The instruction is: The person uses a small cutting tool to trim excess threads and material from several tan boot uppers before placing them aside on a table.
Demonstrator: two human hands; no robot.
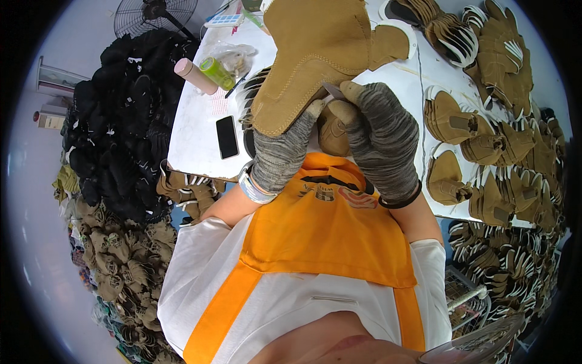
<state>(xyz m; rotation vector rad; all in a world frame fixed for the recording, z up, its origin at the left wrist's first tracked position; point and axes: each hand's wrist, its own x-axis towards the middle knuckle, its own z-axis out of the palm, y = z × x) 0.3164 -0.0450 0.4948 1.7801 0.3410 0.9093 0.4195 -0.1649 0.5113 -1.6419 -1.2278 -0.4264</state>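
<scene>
Both gloved hands lift a tan suede shoe upper (315,54) above the near edge of the white table (194,121), close to the face — likely for inspection. The left hand (280,155) pinches its lower edge, grip clenched on the suede; the right hand (382,136) grips the same edge beside it, thumb pressing a small pale tab. A black phone (227,137) lies by the table's left edge — stacked tan uppers (479,151) crowd its right side.

Matt tan suede shoe upper (315,54)
</scene>
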